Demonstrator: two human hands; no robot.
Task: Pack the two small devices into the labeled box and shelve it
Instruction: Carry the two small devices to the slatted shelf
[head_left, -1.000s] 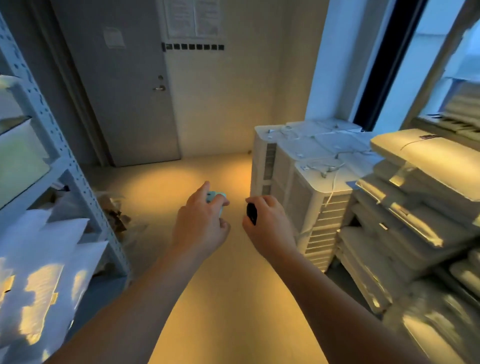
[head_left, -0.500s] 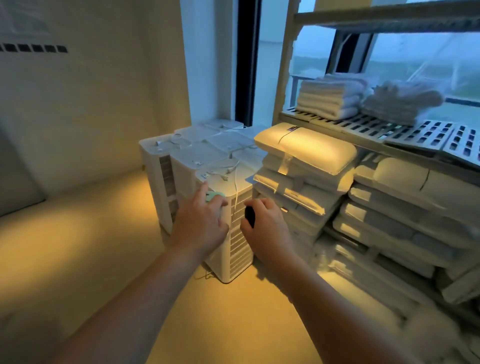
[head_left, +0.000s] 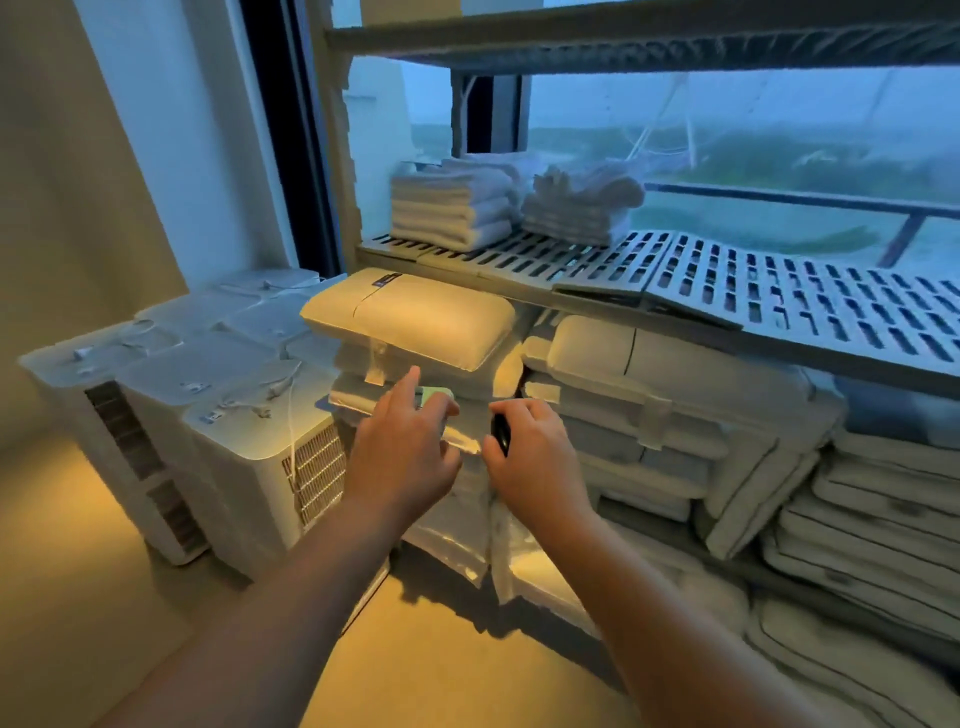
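Note:
My left hand (head_left: 405, 447) is held out in front of me, closed around a small pale-green device (head_left: 435, 396) whose top edge shows above my fingers. Beside it, a short gap away, my right hand (head_left: 530, 457) grips a small black device (head_left: 501, 434); only its dark side shows between thumb and fingers. Both hands hover at mid-height in front of a stack of bagged pillows. No labeled box is in view.
Stacked white pillows (head_left: 415, 317) in plastic fill the floor under a slatted shelf (head_left: 727, 280). Folded towels (head_left: 457, 208) lie on that shelf by the window. Several white air purifiers (head_left: 223, 415) stand at the left. Bare floor (head_left: 78, 571) lies at lower left.
My view has swung right, from the door and left shelving to the window rack and pillows. Both hands keep the same grip on the devices, held side by side.

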